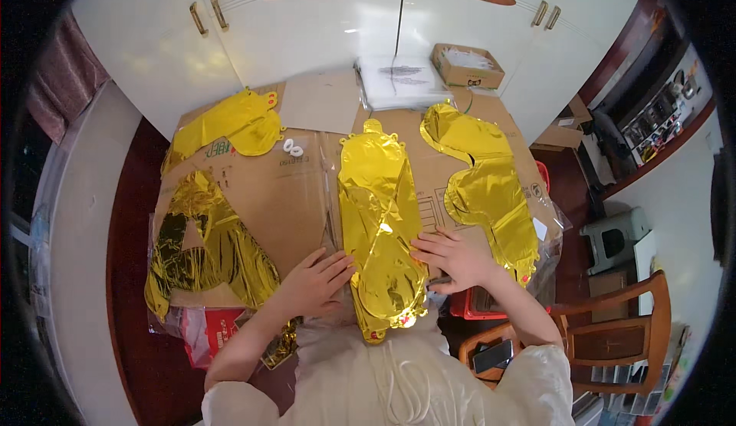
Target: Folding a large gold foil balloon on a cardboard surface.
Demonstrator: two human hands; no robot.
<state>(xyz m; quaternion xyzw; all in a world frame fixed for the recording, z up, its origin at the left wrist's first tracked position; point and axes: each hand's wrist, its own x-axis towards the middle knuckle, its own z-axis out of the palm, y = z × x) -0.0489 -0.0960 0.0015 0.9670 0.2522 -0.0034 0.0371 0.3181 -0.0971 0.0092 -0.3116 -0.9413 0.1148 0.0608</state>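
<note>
Nearest, the left hand [314, 282] and right hand [458, 260], fingers slightly apart, rest against opposite edges of a long gold foil piece [377, 188] lying mid-table on cardboard [295, 211]. A-shaped gold foil [244, 261] lies left, curvy gold foil [491, 188] right. Beyond: a clear plastic stack [395, 85], a small box [466, 78].

My right hand [458, 261] hides some edge of the middle gold foil balloon [378, 211]; the view's lower edge cuts off my white shirt [360, 388].
</note>
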